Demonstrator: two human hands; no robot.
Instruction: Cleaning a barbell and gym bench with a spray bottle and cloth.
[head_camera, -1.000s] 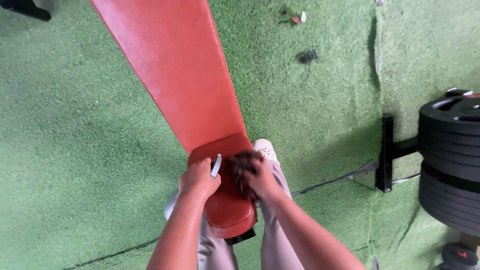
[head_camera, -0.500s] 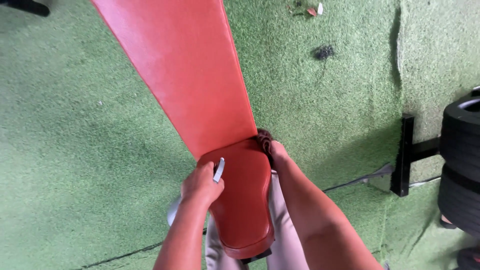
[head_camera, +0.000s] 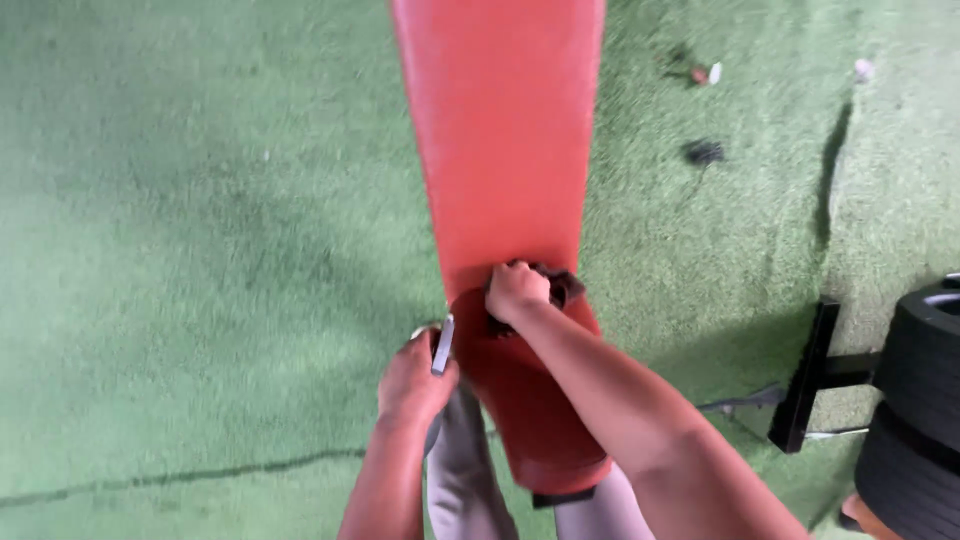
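Landmark: the red bench (head_camera: 500, 140), a long padded board with a shorter seat pad at its near end.

Left of the bench lies green turf (head_camera: 200, 200), with a dark seam running across it below the seat's level. Half a second ago the bench slanted from upper left to lower right; now it runs almost straight up the view, so the camera has swung.

At the seat's left edge, the left hand (head_camera: 415, 380) is closed around a small grey flat tool (head_camera: 442, 345), its grip clamped on it, with the tool's tip sticking up beside the pad. It sat at the same edge before, holding the same tool.

On the bench itself, at the joint between board and seat, the right hand (head_camera: 515, 290) now presses a dark cloth (head_camera: 560, 288), fingers curled shut over it. Earlier this hand and cloth were off the seat's right edge; they have moved up onto the pad.

Right of the bench, a little dark debris (head_camera: 704, 152) lies on the turf. Further right stands a black rack foot (head_camera: 800, 380), then stacked black plates (head_camera: 915, 440) at the picture's edge.
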